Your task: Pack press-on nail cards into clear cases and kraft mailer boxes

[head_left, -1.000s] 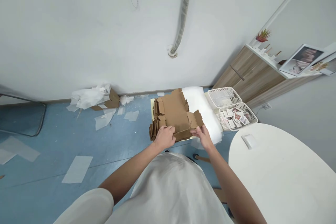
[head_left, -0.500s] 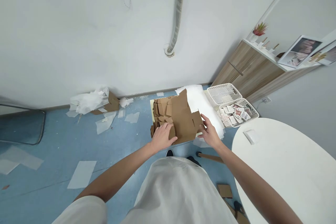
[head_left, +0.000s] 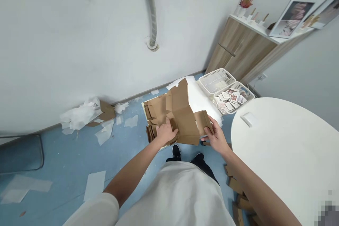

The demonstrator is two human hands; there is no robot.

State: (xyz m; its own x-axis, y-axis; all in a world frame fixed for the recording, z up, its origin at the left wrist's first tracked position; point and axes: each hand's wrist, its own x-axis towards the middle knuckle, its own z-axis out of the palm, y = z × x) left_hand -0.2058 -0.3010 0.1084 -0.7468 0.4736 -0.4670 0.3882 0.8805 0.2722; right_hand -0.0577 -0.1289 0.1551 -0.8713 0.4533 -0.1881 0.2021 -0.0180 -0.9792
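A flat brown cardboard box blank [head_left: 185, 116] is held up above a stack of similar cardboard blanks [head_left: 153, 111] on the blue floor. My left hand [head_left: 165, 132] grips its left side, fingers closed on a flap. My right hand [head_left: 215, 134] pinches the folded flap at its right end. The blank is tilted, with one long flap pointing up towards the wall.
A pile of white sheets [head_left: 201, 99] lies behind the stack. Two white baskets [head_left: 215, 81] stand to the right, one with small printed cards [head_left: 231, 99]. A round white table [head_left: 286, 152] is at my right. Paper scraps [head_left: 79, 116] litter the floor at left. More cardboard pieces [head_left: 238, 187] lie by the table.
Both hands have lifted the top blank off the stack and closer to me. My right hand went from resting open beside it to gripping its right flap. The view swung right.
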